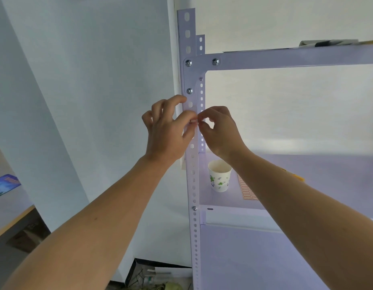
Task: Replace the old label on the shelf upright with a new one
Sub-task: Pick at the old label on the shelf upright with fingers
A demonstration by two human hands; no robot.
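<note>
Your two hands meet on the front face of the shelf upright [193, 176], with the bolted corner bracket [187, 77] at twelve o'clock from them. Your left hand [167, 132] comes in from nine o'clock. Its thumb and forefinger are closed on the small label [193, 121], and the other fingers are curled and fanned clear of the post. Your right hand [220, 130] comes in from three o'clock and pinches the label's right edge between thumb and forefinger tip, the rest tucked into the palm.

Holding both ends looks like a way to keep the strip flat and square against the narrow post. I cannot tell whether you are peeling the old label or seating the new one.

The paper cup [219, 176] and the sheet of labels [246, 190] sit on the shelf board at five o'clock from your hands — probably kept there for easy reach.

On writing: the label shows a red edge and a dark mark, too small to read. The cup carries only a green leaf print. The sheet shows rows of red-outlined boxes — nothing legible.
</note>
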